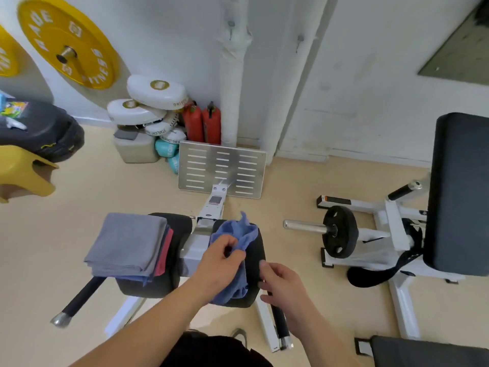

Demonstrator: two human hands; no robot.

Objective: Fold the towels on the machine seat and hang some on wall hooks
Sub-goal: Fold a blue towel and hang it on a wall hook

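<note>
A crumpled blue towel [239, 234] lies on the right black seat pad [255, 250] of the machine. My left hand [218, 260] is shut on the towel's middle. Just right of it my right hand [281, 279] hovers over the pad's edge, fingers loosely curled and holding nothing. On the left seat pad [148, 286] sits a stack of folded towels [127, 245], grey on top with red and blue ones beneath. Two hooks, one [231, 27] and another [299, 41], stick out of the white wall above.
A metal footplate [222, 169] stands ahead of the seat. Red extinguishers [203, 123] and white pads [156, 91] crowd the wall corner. A barbell plate [340, 231] and black backrest [459, 192] are on the right; a yellow stool [23, 170] on the left.
</note>
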